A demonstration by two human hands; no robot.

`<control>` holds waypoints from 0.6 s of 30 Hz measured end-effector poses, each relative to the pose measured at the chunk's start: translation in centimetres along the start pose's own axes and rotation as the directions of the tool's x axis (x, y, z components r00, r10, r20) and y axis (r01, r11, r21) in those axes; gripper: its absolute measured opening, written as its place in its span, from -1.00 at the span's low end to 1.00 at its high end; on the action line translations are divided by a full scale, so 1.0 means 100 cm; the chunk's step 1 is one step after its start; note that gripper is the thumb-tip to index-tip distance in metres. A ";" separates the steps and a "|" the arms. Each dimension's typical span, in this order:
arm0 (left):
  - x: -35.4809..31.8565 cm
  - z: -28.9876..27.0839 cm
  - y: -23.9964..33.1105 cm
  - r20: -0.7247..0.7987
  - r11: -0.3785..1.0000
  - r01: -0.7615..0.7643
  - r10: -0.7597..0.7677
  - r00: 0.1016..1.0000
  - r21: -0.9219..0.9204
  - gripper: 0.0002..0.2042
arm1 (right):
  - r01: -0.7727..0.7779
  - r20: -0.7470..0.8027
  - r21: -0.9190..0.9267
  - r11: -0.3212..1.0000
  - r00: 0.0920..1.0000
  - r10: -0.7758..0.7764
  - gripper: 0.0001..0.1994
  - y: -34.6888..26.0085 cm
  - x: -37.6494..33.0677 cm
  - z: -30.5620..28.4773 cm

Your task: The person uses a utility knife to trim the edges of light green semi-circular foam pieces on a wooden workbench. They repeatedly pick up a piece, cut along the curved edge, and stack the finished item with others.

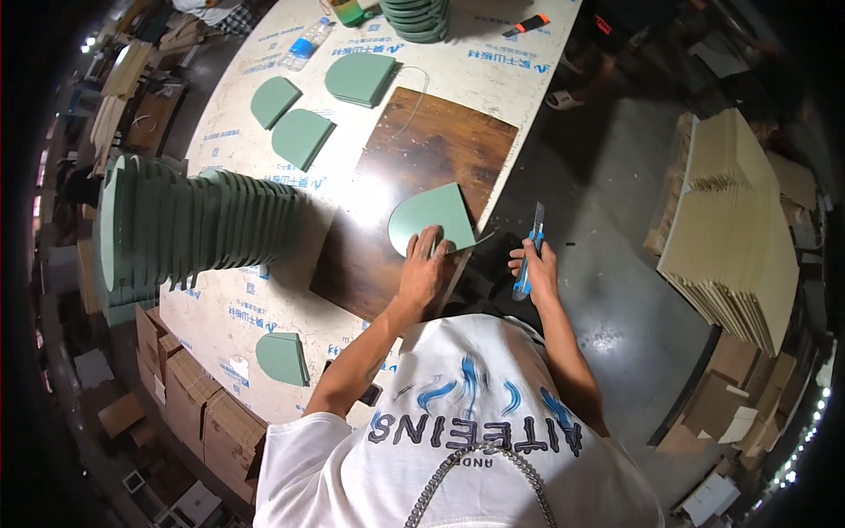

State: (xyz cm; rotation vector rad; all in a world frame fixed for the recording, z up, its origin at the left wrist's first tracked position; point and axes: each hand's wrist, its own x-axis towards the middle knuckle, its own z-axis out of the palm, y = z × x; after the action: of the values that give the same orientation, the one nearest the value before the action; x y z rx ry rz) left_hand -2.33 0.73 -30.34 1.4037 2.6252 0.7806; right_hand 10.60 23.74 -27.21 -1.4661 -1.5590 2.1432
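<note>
My left hand (422, 267) presses flat on a green half-round board piece (433, 218) that lies on a dark brown wooden board (414, 167) at the table's near edge. My right hand (534, 268) hangs just off the table edge, closed around a blue utility knife (531, 251) with its blade pointing up and away. The knife is a short way to the right of the green piece and does not touch it.
A tall stack of green pieces (189, 231) stands at the left of the white table (264, 308). More green pieces (299, 136) lie behind, one (283, 358) near the front. A water bottle (305, 44) and an orange cutter (526, 25) lie far back. Beige boards (735, 229) pile up at right.
</note>
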 end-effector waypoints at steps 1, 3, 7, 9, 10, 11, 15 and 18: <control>-0.008 0.002 0.009 0.054 0.999 0.037 -0.036 0.998 -0.022 -0.60 | -0.006 -0.019 -0.016 1.000 1.000 0.006 -0.75 0.002 -0.006 -0.006; -0.012 0.009 0.020 0.065 0.993 0.098 -0.094 0.993 -0.062 -0.55 | -0.081 -0.028 -0.026 0.996 0.996 0.080 -0.81 0.006 -0.018 -0.017; 0.033 0.016 -0.002 -0.181 0.968 0.247 -0.237 0.954 0.034 -0.41 | -0.193 0.103 -0.177 0.965 0.972 0.214 -0.82 0.008 -0.033 -0.014; 0.056 0.018 -0.029 -0.230 0.931 0.340 -0.305 0.924 0.130 -0.37 | -0.131 0.159 -0.338 0.932 0.968 0.194 -0.78 -0.005 -0.039 0.003; 0.061 0.021 -0.037 -0.211 0.913 0.371 -0.335 0.918 0.169 -0.35 | -0.096 0.187 -0.416 0.904 0.964 0.188 -0.77 -0.011 -0.042 0.012; 0.063 0.025 -0.039 -0.146 0.909 0.389 -0.369 0.918 0.147 -0.34 | -0.052 0.182 -0.491 0.869 0.970 0.161 -0.75 -0.015 -0.043 0.021; 0.045 0.040 -0.031 -0.205 0.942 0.313 -0.285 0.936 0.121 -0.32 | 0.013 0.217 -0.731 0.682 0.952 0.215 -0.49 -0.025 -0.039 0.037; 0.041 0.044 -0.019 -0.201 0.913 0.374 -0.340 0.919 0.163 -0.31 | -0.005 0.213 -0.802 0.597 0.932 0.294 -0.49 -0.026 -0.042 0.044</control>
State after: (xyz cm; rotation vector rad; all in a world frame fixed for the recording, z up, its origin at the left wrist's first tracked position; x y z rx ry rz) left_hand -4.90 4.89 -34.34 0.8695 3.0368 0.6279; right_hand 8.50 19.55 -22.52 -1.4939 -2.8948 1.8927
